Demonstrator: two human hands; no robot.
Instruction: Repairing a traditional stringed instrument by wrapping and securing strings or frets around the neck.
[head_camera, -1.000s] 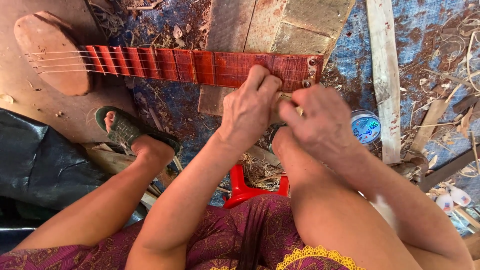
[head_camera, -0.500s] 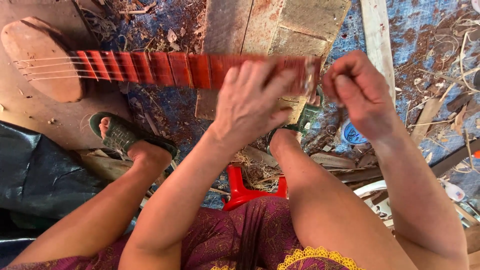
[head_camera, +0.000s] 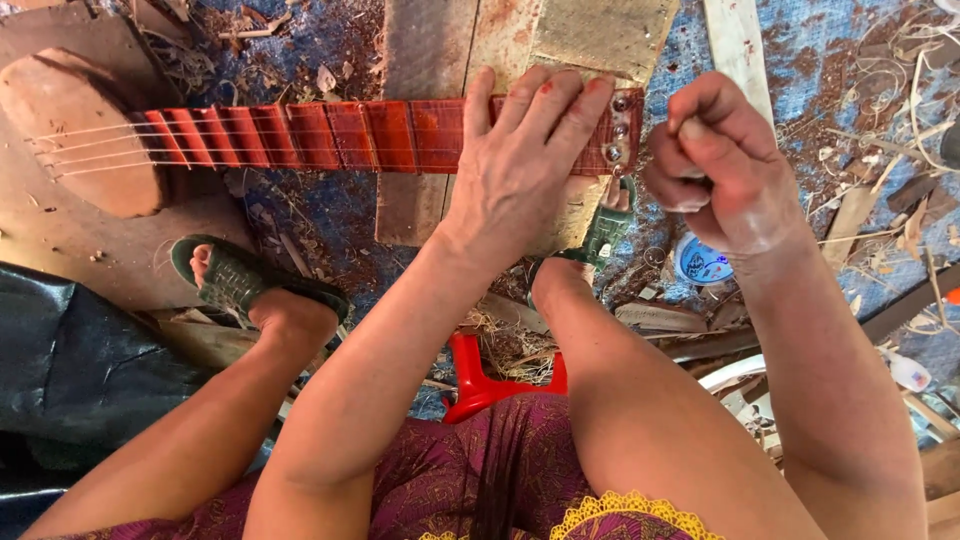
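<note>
Hands of a seated person worked over a small red stringed instrument (head_camera: 330, 135), seen from a head-worn camera looking down. Its long axis ran left to right across the view: the pale wooden body (head_camera: 85, 135) lay at far left, the fretted red neck stretched rightward, and the head with metal pegs (head_camera: 618, 130) ended near the middle. The left hand (head_camera: 525, 170) lay flat and open on the neck just beside the pegs, fingers spread and pointing away from the person, pressing the neck rather than gripping it. The right hand (head_camera: 715, 165) hovered just right of the peg end, apart from it, curled into a loose fist with thumb and forefinger pinched together; whether they held anything could not be told. A green sandal (head_camera: 235, 275) sat below the neck, over a floor strewn with wood shavings (head_camera: 880, 120).
</note>
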